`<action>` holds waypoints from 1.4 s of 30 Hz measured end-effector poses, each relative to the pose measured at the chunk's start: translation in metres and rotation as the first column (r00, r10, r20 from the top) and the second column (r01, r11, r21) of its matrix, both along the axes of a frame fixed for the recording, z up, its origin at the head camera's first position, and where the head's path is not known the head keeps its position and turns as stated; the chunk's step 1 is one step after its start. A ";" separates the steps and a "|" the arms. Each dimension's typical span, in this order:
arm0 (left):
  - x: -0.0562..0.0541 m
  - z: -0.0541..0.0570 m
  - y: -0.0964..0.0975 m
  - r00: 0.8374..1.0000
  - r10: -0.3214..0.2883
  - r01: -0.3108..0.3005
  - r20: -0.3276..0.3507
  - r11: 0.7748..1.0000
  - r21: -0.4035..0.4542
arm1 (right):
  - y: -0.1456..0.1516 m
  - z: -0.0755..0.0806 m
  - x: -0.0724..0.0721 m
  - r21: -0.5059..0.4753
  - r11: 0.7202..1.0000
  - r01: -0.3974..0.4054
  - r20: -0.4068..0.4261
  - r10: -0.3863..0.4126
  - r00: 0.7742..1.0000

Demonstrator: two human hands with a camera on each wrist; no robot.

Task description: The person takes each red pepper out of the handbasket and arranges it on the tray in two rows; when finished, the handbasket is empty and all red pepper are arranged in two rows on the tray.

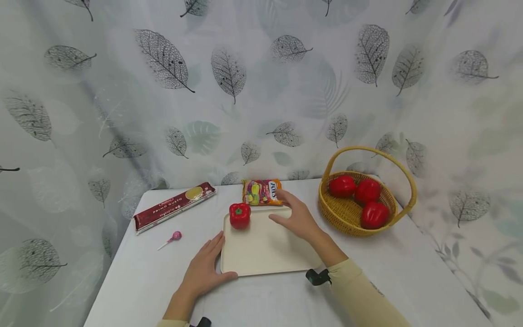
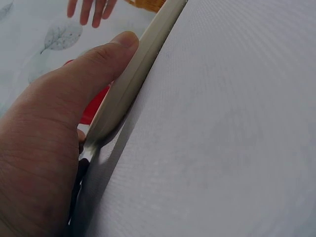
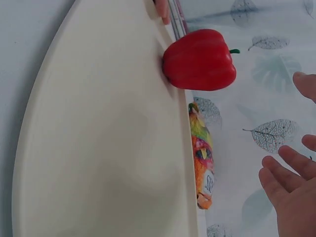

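A cream tray (image 1: 271, 245) lies on the white table with a red bell pepper (image 1: 239, 215) standing in its far left corner. At the tray's near left corner is my left hand (image 1: 204, 268), its fingers straight along the left side. In the left wrist view the thumb (image 2: 106, 57) of that hand touches the tray's rim (image 2: 133, 79). My right hand (image 1: 297, 218) hovers over the tray's far right part, fingers spread, holding nothing. The right wrist view shows the pepper (image 3: 200, 60) on its own, apart from the right hand (image 3: 298, 190).
A yellow wicker basket (image 1: 341, 219) with three red vegetables or fruits (image 1: 375, 215) stands to the right. Behind the tray lies a colourful candy bag (image 1: 261, 192). To the left are a long dark red package (image 1: 173, 208) and a pink lollipop (image 1: 176, 235). A leaf-patterned curtain (image 1: 261, 91) hangs behind.
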State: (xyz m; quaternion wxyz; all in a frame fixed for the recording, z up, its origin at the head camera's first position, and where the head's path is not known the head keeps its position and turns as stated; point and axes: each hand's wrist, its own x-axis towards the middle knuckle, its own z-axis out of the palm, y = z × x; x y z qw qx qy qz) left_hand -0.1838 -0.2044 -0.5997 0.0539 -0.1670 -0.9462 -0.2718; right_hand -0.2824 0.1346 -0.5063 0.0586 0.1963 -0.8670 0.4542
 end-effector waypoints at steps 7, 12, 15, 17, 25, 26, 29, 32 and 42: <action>0.002 -0.001 0.000 1.000 -0.003 0.003 -0.004 1.000 0.000 | 0.017 0.004 0.000 -0.034 0.999 0.037 -0.027 -0.038 0.999; 0.001 0.001 0.001 1.000 -0.005 0.005 -0.010 1.000 -0.001 | 0.034 0.009 -0.003 -0.043 0.997 0.064 -0.066 -0.067 0.996; 0.000 0.000 0.000 1.000 -0.007 0.007 -0.017 1.000 -0.002 | 0.044 0.014 -0.005 -0.042 0.995 0.089 -0.064 -0.091 0.994; -0.001 0.000 0.000 1.000 -0.009 0.009 -0.018 1.000 -0.002 | 0.051 0.016 -0.005 -0.035 0.993 0.112 -0.070 -0.114 0.991; -0.001 -0.002 -0.001 1.000 -0.013 0.013 -0.024 1.000 -0.004 | 0.077 0.020 -0.007 -0.014 0.980 0.198 -0.103 -0.199 0.975; -0.001 -0.002 -0.001 1.000 -0.012 0.012 -0.023 1.000 -0.003 | 0.080 0.021 -0.007 -0.016 0.979 0.204 -0.103 -0.205 0.973; -0.001 -0.002 -0.001 1.000 -0.009 0.009 -0.018 1.000 -0.005 | 0.087 0.021 -0.009 -0.018 0.977 0.211 -0.111 -0.212 0.971; -0.001 -0.003 -0.001 1.000 -0.007 0.007 -0.018 1.000 -0.012 | 0.094 0.021 -0.010 -0.017 0.977 0.212 -0.117 -0.213 0.970; 0.000 0.000 -0.001 1.000 -0.003 0.003 -0.007 1.000 -0.003 | 0.112 0.022 -0.014 -0.027 0.974 0.226 -0.090 -0.227 0.970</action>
